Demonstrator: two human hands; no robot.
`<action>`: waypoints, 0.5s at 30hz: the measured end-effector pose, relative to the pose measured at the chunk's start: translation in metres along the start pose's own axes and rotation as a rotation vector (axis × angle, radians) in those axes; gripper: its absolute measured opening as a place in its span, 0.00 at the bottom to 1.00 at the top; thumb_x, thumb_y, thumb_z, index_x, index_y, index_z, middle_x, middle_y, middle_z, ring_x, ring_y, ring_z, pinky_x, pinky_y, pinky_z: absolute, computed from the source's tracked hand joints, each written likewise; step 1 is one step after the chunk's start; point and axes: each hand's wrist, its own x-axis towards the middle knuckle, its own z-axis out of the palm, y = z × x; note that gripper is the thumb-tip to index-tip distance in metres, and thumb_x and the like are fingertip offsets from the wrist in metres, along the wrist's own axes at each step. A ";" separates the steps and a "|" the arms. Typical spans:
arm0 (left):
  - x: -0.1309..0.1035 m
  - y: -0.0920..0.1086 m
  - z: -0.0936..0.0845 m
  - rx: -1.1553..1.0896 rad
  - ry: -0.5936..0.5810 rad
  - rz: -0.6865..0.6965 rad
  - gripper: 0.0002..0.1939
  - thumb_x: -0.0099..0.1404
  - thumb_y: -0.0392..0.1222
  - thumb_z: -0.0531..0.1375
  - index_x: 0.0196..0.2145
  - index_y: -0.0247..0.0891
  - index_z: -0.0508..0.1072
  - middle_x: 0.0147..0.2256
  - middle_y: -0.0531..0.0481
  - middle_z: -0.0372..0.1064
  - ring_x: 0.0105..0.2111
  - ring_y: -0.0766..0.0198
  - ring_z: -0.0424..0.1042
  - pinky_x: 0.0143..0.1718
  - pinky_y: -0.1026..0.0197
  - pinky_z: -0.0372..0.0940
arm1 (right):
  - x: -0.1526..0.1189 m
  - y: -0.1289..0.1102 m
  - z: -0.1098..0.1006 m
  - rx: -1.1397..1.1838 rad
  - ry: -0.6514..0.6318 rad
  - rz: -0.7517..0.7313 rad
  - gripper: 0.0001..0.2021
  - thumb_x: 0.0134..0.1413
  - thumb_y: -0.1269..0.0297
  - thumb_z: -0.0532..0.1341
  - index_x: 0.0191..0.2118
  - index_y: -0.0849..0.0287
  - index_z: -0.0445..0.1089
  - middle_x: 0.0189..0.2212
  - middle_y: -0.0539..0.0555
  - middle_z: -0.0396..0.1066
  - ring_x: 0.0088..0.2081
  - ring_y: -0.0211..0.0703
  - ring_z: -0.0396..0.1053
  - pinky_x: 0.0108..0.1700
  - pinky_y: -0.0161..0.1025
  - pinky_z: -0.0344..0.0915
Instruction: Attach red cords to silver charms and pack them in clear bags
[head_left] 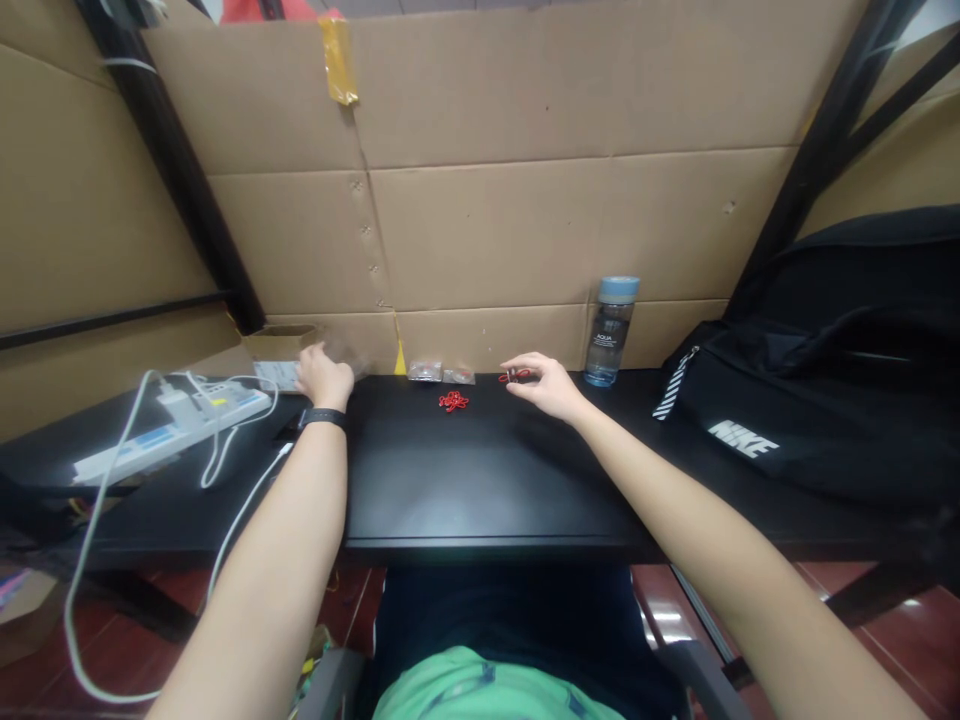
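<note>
A small red cord (514, 376) is pinched between the right hand's (547, 386) thumb and fingers, right of a red bundle (453, 401); that arm angles inward. The left hand (325, 377) reaches forward to a cardboard box (279, 344), its grip impossible to tell.

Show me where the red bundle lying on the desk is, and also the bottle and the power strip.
Red bundle (453, 401): head view, on its tangled middle.
Bottle (608, 338): head view, on its body, below the blue cap.
Power strip (171, 437): head view, around the middle of its top.
</note>
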 end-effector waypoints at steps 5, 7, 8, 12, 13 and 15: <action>-0.015 0.032 -0.011 -0.062 0.094 0.221 0.31 0.61 0.30 0.56 0.62 0.37 0.67 0.63 0.35 0.62 0.62 0.39 0.59 0.62 0.36 0.53 | 0.000 0.001 -0.001 -0.021 0.001 -0.004 0.16 0.50 0.68 0.70 0.47 0.56 0.81 0.46 0.57 0.76 0.43 0.45 0.77 0.52 0.47 0.74; -0.030 0.056 -0.012 -0.091 0.089 0.371 0.29 0.62 0.30 0.55 0.61 0.38 0.68 0.62 0.37 0.64 0.62 0.41 0.61 0.62 0.40 0.54 | 0.000 0.001 -0.002 -0.045 0.009 -0.009 0.16 0.50 0.69 0.70 0.47 0.56 0.81 0.46 0.57 0.76 0.43 0.45 0.77 0.52 0.47 0.74; -0.040 0.069 -0.010 -0.098 0.065 0.447 0.29 0.62 0.30 0.54 0.61 0.39 0.69 0.62 0.38 0.65 0.62 0.43 0.61 0.61 0.42 0.54 | 0.000 0.002 -0.003 -0.058 0.016 -0.010 0.16 0.50 0.69 0.70 0.47 0.56 0.81 0.46 0.57 0.76 0.43 0.45 0.77 0.52 0.46 0.74; -0.091 0.119 -0.003 -0.173 -0.118 0.784 0.29 0.62 0.28 0.54 0.60 0.41 0.71 0.61 0.42 0.68 0.62 0.49 0.64 0.59 0.48 0.55 | 0.002 0.009 -0.011 -0.067 0.056 0.004 0.16 0.49 0.70 0.70 0.46 0.56 0.81 0.45 0.57 0.76 0.42 0.44 0.77 0.52 0.45 0.74; -0.103 0.128 -0.002 -0.201 -0.168 0.858 0.28 0.63 0.29 0.55 0.59 0.42 0.71 0.60 0.42 0.69 0.61 0.49 0.65 0.59 0.48 0.55 | 0.002 0.012 -0.014 -0.057 0.066 0.014 0.16 0.49 0.70 0.70 0.47 0.57 0.81 0.45 0.57 0.76 0.42 0.44 0.77 0.52 0.45 0.74; -0.124 0.141 -0.001 -0.262 -0.226 0.943 0.25 0.65 0.30 0.56 0.59 0.42 0.72 0.60 0.43 0.70 0.61 0.50 0.66 0.60 0.49 0.55 | 0.003 0.017 -0.021 -0.045 0.088 0.033 0.17 0.49 0.70 0.70 0.47 0.58 0.81 0.46 0.57 0.76 0.42 0.44 0.77 0.51 0.44 0.74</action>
